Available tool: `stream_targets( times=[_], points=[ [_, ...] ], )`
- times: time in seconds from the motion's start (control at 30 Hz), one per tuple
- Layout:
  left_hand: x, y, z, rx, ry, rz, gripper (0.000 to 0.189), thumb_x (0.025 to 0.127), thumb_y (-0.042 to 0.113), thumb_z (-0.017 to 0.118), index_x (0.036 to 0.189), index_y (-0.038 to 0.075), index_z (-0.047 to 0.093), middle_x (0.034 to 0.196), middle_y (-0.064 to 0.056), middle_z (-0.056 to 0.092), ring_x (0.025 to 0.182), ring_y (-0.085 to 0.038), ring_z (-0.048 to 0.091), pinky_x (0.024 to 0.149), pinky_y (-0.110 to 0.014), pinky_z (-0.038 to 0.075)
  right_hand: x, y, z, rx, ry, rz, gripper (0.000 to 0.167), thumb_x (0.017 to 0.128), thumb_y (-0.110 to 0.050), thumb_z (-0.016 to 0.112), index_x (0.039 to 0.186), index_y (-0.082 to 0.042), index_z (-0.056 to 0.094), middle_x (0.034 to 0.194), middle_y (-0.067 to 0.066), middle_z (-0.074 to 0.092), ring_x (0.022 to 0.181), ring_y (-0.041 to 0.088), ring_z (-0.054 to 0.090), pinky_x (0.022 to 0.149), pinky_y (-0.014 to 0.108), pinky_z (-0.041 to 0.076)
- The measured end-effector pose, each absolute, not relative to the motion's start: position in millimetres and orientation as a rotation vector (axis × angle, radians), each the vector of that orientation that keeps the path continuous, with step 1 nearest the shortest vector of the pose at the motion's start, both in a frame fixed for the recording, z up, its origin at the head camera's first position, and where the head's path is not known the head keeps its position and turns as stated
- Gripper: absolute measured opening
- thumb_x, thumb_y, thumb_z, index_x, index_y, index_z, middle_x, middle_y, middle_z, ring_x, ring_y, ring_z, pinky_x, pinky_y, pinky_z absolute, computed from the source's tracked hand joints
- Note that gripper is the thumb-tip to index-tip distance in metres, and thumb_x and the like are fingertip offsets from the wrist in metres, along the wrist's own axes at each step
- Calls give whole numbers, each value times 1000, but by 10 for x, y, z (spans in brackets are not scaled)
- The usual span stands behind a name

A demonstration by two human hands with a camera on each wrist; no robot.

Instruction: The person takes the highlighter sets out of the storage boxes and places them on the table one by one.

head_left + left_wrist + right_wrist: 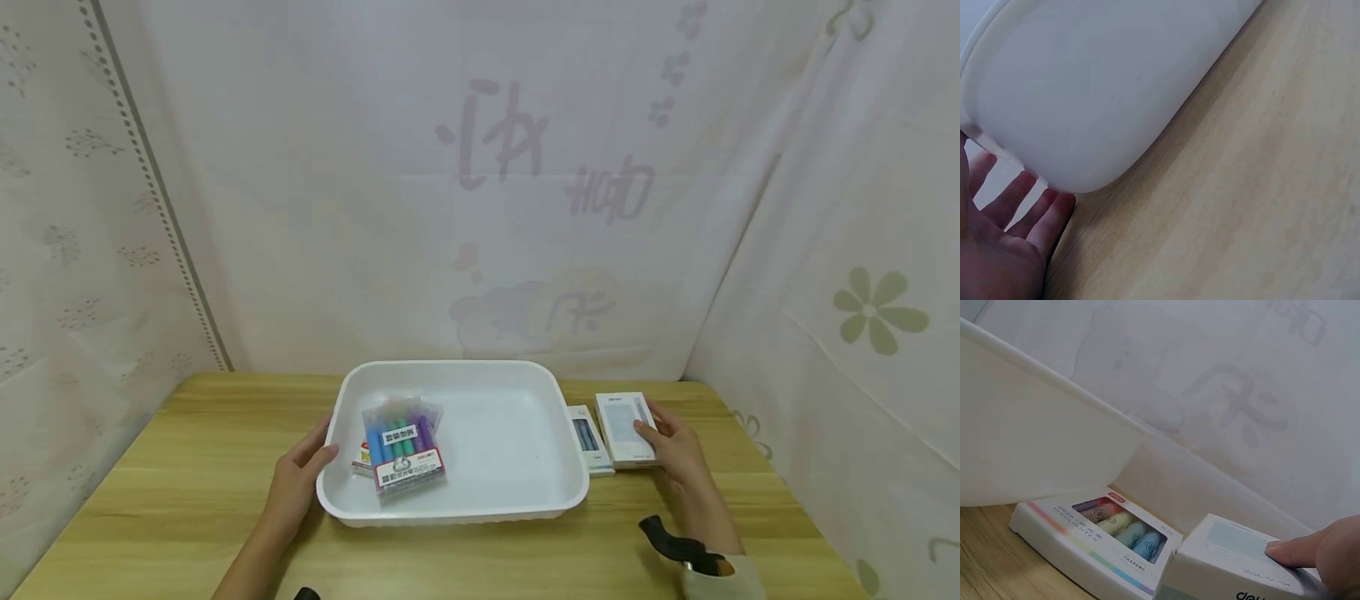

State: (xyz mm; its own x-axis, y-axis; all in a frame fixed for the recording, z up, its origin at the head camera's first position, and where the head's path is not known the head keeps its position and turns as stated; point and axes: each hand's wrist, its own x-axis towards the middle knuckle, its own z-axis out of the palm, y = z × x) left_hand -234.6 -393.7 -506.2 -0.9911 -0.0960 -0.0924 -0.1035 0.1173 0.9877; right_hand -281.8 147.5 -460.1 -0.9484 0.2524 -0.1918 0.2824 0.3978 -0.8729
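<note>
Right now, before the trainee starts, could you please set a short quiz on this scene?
1. Which hand grips the white box at the far right of the head view's tabletop items?
2. True or false: the highlighter box lies outside the white tray.
3. The left hand touches: A) the white tray's rim; B) the highlighter box; C) the marker pack.

Key: 1. The right hand; 2. True; 3. A.
</note>
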Motion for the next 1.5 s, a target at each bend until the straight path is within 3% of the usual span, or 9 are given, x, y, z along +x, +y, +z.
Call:
stream_targets(
  times=[0.3,0.43,0.5,0.57,0.73,0.87,0.97,1.1,1.5],
  points=[
    [-2361,-3912,-5097,-213,2353,2068,59,101,30,59,156,19,41,162,-3,38,154,-28,29,93,-1,37,-2802,1569,-4690,464,2630,-1543,65,106,-30,51,162,-16,22,158,31,35,89,-7,55,74,15,52],
    [-2377,-3904,-5094,-193,2361,2071,58,102,30,58,156,19,41,162,-4,38,154,-28,31,93,-2,40,-2805,1585,-4700,425,2689,-1473,67,105,-35,53,162,-15,23,159,31,34,114,14,59,76,10,48],
    [-2381,-3901,-5095,-182,2362,2070,58,102,30,58,156,20,41,162,-4,38,153,-28,31,92,-3,42,-2807,1584,-4699,405,2694,-1461,68,105,-35,53,162,-15,23,159,32,32,127,28,53,77,8,47],
    [-2384,-3898,-5097,-172,2362,2071,57,102,29,57,156,19,41,162,-4,38,153,-28,32,91,-4,43,-2806,1583,-4697,396,2700,-1442,68,105,-36,53,162,-14,22,160,33,31,136,34,46,77,7,45],
    [-2382,-3900,-5101,-169,2354,2070,58,102,30,58,156,20,41,163,-4,37,153,-29,32,90,-7,46,-2787,1562,-4686,407,2721,-1362,67,105,-34,53,161,-12,25,157,34,35,131,36,50,75,10,45],
    [-2373,-3920,-5102,-197,2350,2072,58,101,30,59,156,21,41,162,-3,38,153,-29,32,90,-6,46,-2777,1521,-4654,398,2737,-1298,67,105,-33,53,161,-10,26,156,35,36,129,38,52,79,18,48],
    [-2370,-3933,-5103,-201,2351,2076,58,101,29,59,156,20,41,162,-3,38,153,-28,32,90,-5,45,-2781,1485,-4613,396,2776,-1207,66,105,-31,53,160,-5,26,155,35,36,131,43,50,94,37,51],
    [-2368,-3938,-5097,-205,2348,2080,58,101,29,59,156,20,42,161,-3,38,152,-28,32,90,-5,45,-2799,1440,-4558,375,2876,-980,68,104,-34,53,156,2,30,154,36,36,138,53,41,110,62,38],
    [-2367,-3948,-5104,-185,2368,2071,59,101,31,59,156,18,41,164,-2,35,156,-26,26,98,0,33,-2869,1304,-4684,523,2937,-1062,66,103,-33,54,150,10,38,151,37,40,138,52,43,112,61,38]
  ],
)
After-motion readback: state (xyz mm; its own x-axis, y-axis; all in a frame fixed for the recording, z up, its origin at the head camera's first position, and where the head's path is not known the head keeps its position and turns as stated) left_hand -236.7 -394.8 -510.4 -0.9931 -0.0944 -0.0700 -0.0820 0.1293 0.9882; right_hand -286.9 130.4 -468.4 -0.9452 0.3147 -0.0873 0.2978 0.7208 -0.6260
